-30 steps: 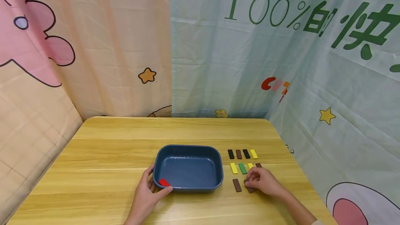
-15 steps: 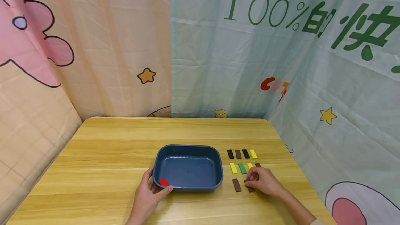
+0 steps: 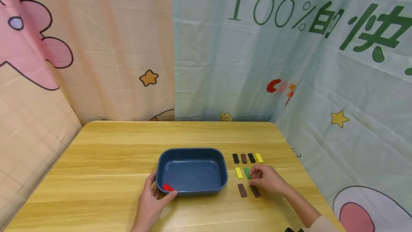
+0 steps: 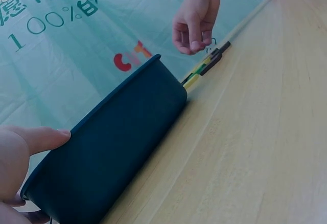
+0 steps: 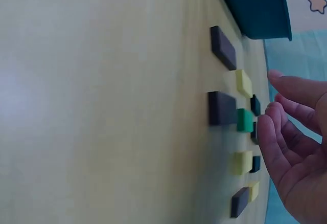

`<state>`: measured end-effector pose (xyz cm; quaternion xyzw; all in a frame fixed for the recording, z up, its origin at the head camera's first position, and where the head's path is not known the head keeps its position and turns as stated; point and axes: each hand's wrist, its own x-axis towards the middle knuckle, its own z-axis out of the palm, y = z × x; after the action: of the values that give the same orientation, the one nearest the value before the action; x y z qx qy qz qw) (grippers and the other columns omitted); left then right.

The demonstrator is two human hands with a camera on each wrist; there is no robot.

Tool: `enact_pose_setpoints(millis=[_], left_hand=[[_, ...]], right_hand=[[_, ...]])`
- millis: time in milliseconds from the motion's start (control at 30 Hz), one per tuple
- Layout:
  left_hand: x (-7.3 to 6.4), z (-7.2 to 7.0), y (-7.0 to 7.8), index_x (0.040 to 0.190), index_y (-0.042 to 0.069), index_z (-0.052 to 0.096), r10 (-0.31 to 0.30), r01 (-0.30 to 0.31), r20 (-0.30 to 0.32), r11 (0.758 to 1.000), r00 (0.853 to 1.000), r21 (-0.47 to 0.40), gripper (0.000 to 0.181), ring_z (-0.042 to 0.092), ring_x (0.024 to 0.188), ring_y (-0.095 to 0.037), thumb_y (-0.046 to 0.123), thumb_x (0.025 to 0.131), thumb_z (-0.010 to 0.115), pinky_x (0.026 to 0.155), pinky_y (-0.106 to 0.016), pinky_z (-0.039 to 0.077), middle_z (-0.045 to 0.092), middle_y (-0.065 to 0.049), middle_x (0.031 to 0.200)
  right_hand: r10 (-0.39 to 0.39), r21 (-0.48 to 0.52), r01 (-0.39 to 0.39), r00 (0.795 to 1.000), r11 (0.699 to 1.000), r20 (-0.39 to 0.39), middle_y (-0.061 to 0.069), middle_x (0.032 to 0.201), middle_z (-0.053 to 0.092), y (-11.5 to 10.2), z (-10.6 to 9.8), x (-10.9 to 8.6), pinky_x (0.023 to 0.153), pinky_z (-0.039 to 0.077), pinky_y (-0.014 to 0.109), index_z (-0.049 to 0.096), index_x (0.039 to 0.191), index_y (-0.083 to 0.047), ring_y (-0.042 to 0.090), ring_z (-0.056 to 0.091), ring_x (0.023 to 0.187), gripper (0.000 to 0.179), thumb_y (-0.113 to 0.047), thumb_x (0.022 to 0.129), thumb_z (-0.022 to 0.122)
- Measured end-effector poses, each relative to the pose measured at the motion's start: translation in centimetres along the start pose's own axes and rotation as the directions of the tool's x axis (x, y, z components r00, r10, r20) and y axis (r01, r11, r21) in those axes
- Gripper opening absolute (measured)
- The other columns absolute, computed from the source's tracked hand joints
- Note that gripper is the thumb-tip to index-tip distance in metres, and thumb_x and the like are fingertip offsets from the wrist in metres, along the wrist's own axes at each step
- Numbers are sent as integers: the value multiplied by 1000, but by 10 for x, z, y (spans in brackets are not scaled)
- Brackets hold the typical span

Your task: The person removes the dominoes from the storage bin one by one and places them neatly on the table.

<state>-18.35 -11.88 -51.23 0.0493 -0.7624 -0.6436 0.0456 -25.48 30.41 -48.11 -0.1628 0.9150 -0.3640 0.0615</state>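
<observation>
My left hand [image 3: 150,200] grips the near left corner of a dark blue plastic bin [image 3: 222,174], thumb over the rim and fingers along the outer side. A red block [image 3: 167,187] lies in that corner, close to the thumb. My right hand [image 3: 268,179] hovers over the domino-like blocks to the right, fingers bent and thumb apart from them, with nothing between them in the right wrist view. Under it lie a dark brown block [image 3: 255,191] and a green block [image 3: 246,173]. In the head view this hand hides the right end of the middle row.
A second brown block [image 3: 242,190] and a yellow block [image 3: 239,173] lie nearer the bin. Behind them runs a row of black, brown and yellow blocks [image 3: 259,158]. Printed curtains [image 3: 206,63] hang around the wooden table [image 3: 112,160].
My right hand has risen off the near brown block and shifted slightly away from me toward the middle row; that block stays on the table. My left hand still grips the bin.
</observation>
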Motion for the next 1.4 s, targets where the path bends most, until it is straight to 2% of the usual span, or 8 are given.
enact_pose_setpoints(millis=[333, 467, 633, 833, 1000, 1167, 1333, 1400], left_hand=[[1, -2, -3, 159, 2, 24, -18, 18, 20, 1000, 1000, -16, 106, 37, 143, -49, 19, 79, 92, 110, -47, 37, 28, -26, 161], [2, -2, -2, 157, 2, 27, -6, 7, 19, 999, 1000, -34, 103, 38, 143, -49, 16, 79, 91, 110, -45, 36, 31, -25, 160], [2, -2, -1, 156, 2, 29, -4, 5, 23, 998, 1000, -62, 99, 38, 143, -48, 14, 79, 91, 109, -45, 37, 32, -24, 159], [3, -3, -1, 155, 2, 30, 0, 2, 24, 996, 1000, -88, 97, 39, 143, -47, 10, 79, 90, 107, -44, 39, 33, -24, 159], [3, -6, -1, 155, 1, 29, -17, 19, 25, 996, 1000, -85, 98, 39, 143, -47, 10, 79, 90, 107, -45, 40, 33, -24, 158], [2, -10, -1, 155, 1, 29, -22, 23, 17, 997, 1000, -78, 98, 40, 142, -46, 11, 79, 91, 107, -45, 40, 34, -24, 158], [4, -8, -2, 154, 0, 31, -6, 8, 28, 995, 1000, -97, 97, 43, 140, -46, 10, 78, 91, 106, -44, 41, 36, -25, 156], [5, -7, -2, 154, 1, 31, -6, 9, 33, 995, 999, -102, 96, 44, 140, -46, 10, 78, 91, 106, -44, 41, 37, -25, 156]], right_hand=[[-134, -33, 137, 988, 990, 80, -3, 85, 63, -39, -11, 36, 67, 53, 29, 69, 99, -5, 13, 61, 75, 14, -9, 90, 79], [-181, -29, 187, 973, 982, 139, -5, 88, 63, -52, -16, 48, 73, 54, 29, 69, 101, -11, 12, 62, 79, 14, -12, 91, 79], [-239, 8, 243, 945, 970, 223, 1, 92, 65, -73, -26, 66, 76, 56, 32, 70, 106, -8, 15, 64, 83, 18, -13, 91, 79], [-282, -5, 303, 894, 953, 347, 14, 101, 70, -101, -25, 92, 83, 56, 32, 71, 113, -4, 14, 65, 89, 21, -6, 92, 77], [-308, -13, 350, 839, 937, 450, 4, 101, 70, -130, -18, 112, 85, 56, 30, 71, 116, -10, 12, 65, 93, 24, -6, 93, 76], [-322, -20, 392, 783, 920, 533, -4, 103, 67, -153, -10, 132, 85, 56, 28, 70, 121, -9, 10, 65, 96, 28, -5, 93, 75], [-323, -28, 422, 734, 906, 597, 11, 113, 69, -165, -5, 146, 88, 54, 26, 69, 124, -6, 8, 65, 99, 31, -3, 94, 74], [-325, -22, 429, 717, 903, 616, 11, 114, 69, -169, -1, 152, 89, 54, 26, 69, 126, -5, 8, 65, 100, 32, -3, 94, 74]])
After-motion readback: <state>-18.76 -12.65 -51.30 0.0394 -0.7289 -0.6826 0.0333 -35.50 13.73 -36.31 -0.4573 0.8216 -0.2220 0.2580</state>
